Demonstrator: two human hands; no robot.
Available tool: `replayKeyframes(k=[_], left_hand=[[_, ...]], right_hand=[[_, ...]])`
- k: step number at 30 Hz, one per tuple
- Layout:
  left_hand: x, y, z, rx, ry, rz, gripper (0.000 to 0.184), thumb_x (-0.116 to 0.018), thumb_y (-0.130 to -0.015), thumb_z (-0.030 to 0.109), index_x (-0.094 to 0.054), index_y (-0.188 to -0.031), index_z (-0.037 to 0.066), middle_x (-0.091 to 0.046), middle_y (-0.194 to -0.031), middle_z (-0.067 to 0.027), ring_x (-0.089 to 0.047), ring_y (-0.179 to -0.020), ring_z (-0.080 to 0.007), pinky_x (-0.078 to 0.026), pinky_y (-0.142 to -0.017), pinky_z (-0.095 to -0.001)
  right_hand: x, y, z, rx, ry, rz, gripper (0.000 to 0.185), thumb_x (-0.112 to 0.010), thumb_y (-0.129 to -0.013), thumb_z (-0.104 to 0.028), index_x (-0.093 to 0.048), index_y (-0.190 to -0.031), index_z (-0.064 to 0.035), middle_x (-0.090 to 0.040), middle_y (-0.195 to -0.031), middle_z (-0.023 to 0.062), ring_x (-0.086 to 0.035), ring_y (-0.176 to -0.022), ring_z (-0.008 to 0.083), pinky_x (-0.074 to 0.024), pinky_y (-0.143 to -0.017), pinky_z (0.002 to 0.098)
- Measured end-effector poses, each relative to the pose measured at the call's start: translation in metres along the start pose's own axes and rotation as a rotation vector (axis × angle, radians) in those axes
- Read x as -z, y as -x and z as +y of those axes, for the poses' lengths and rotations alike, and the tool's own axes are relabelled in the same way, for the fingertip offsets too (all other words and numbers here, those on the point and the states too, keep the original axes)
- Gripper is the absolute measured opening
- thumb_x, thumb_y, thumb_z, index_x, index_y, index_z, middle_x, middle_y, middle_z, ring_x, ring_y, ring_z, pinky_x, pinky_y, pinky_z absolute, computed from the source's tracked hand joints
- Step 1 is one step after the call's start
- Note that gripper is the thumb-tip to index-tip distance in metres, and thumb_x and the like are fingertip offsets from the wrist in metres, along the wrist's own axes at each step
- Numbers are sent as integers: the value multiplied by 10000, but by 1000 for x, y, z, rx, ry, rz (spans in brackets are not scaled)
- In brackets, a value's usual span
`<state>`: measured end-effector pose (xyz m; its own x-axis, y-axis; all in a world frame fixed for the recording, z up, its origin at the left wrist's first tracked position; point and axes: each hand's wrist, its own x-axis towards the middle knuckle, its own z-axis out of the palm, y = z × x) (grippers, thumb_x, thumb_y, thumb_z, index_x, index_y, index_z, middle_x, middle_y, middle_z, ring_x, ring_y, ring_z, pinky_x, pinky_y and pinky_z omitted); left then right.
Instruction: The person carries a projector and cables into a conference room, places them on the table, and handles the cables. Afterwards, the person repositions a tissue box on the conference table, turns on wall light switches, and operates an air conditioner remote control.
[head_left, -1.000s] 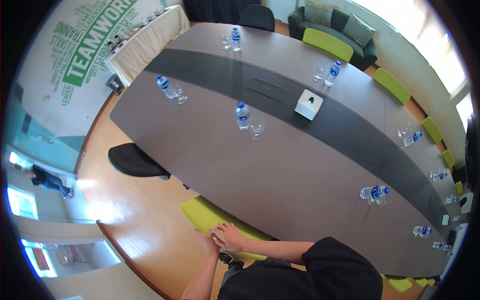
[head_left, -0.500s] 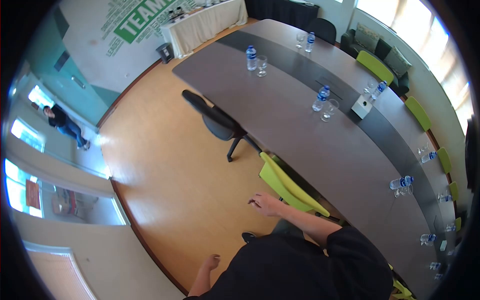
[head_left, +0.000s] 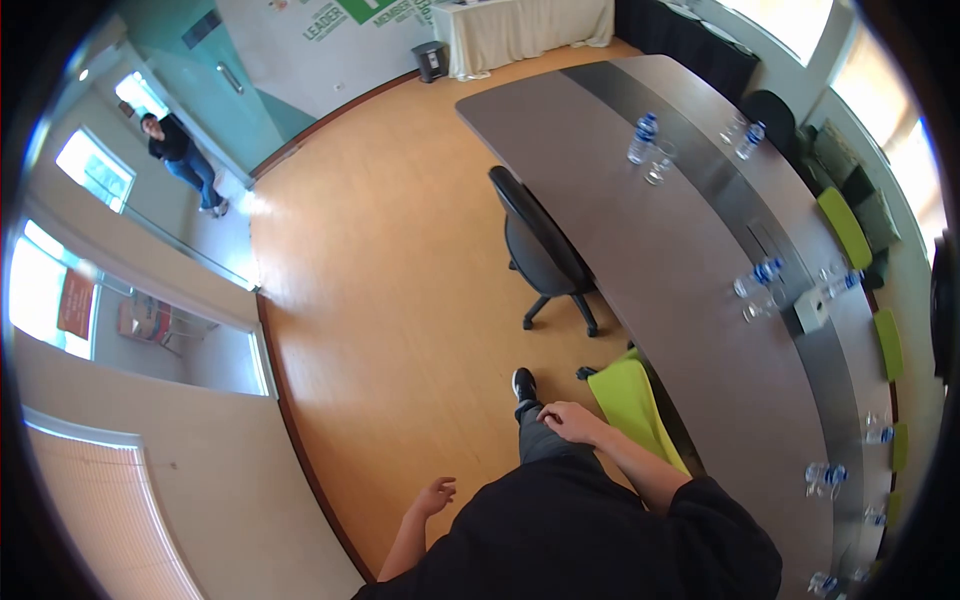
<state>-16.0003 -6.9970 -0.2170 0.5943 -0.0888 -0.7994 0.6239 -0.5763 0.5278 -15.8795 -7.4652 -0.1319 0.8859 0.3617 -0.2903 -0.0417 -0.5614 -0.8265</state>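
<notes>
My left hand [head_left: 435, 495] hangs beside my body over the wooden floor [head_left: 390, 300], its fingers loosely bent and apart with nothing in them. In front of my dark trousers [head_left: 543, 438] is my right hand [head_left: 572, 422], empty, with its fingers slackly curled; whether it touches the trousers I cannot tell. Nearest to that hand stands a lime green chair [head_left: 632, 405] at the table's edge. One black sneaker [head_left: 524, 384] shows ahead of me on the floor.
A long curved table [head_left: 640, 240] runs along my right, bearing water bottles [head_left: 642, 140], glasses [head_left: 660, 163] and a white box [head_left: 811, 312]. A black swivel chair [head_left: 540, 240] stands ahead. On the left are a wall with windows and a person [head_left: 180, 155] by the doorway.
My view has shifted forward and turned left, so the table and chairs sit farther right. My right hand is now in front of my leg, and a sneaker has come forward.
</notes>
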Motion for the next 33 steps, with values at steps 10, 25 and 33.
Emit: replayKeyframes(k=[10,25,33], left_hand=[[94,-41,71,218,348,257,386,-680,-1123,212,-693,-1475,54,-813,-1165,-174,-815,-951,-246,-649,-812,-385],[278,-169,147,176,366,262,349,-688,-1041,110,-719,-1381,36,-823,-1035,-134,-794,-887,-241,-642,-762,-388],[613,-470,300,-202,285,411,324,-652,-1107,169,-711,-1410,71,-806,-1006,-123,-784,-816,-206,-647,-716,-385]], right_hand=[[95,-300,-61,60,52,-272,318,-533,-1140,-226,-778,-1238,-49,-800,-1083,238,-776,-1029,391,-595,-950,487],[184,-619,-133,156,36,-27,292,-577,-1017,-52,-794,-1213,-51,-731,-1123,188,-742,-1085,319,-586,-960,435],[247,-744,-144,-2,-9,164,280,-580,-1020,-4,-813,-1171,-40,-769,-1154,187,-758,-1010,322,-601,-943,416]])
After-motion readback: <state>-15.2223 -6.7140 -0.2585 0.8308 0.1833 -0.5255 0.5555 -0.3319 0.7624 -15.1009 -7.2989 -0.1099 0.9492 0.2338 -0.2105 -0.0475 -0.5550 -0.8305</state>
